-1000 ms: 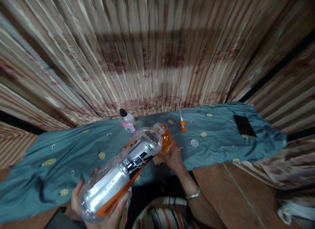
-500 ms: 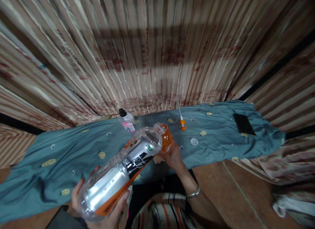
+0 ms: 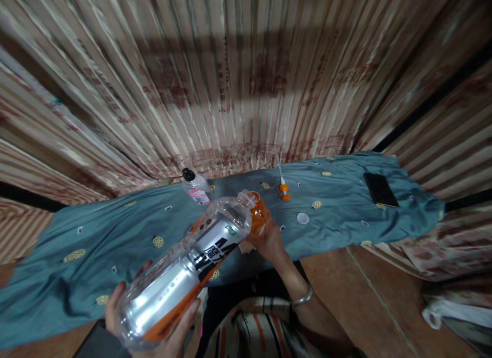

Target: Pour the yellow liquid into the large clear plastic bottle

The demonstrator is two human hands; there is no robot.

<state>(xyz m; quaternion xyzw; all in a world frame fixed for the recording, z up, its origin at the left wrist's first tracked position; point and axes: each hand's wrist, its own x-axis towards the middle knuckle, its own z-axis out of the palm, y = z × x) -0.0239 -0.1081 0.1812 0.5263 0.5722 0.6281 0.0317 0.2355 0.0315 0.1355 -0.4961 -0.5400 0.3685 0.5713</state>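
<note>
At the lower left of the frame the left hand (image 3: 154, 322) wraps its fingers around the base of a large clear plastic bottle (image 3: 184, 273), which lies tilted across the lower centre with its mouth aimed up and right. It looks nearly empty, so probably light, thin-walled and easy to dent; the broad base and labelled waist seem the safest holds. Just right of centre the right hand (image 3: 269, 241) closes its fingers on a small orange bottle (image 3: 259, 217) touching the big bottle's mouth. Both hang over the teal cloth (image 3: 96, 230).
</note>
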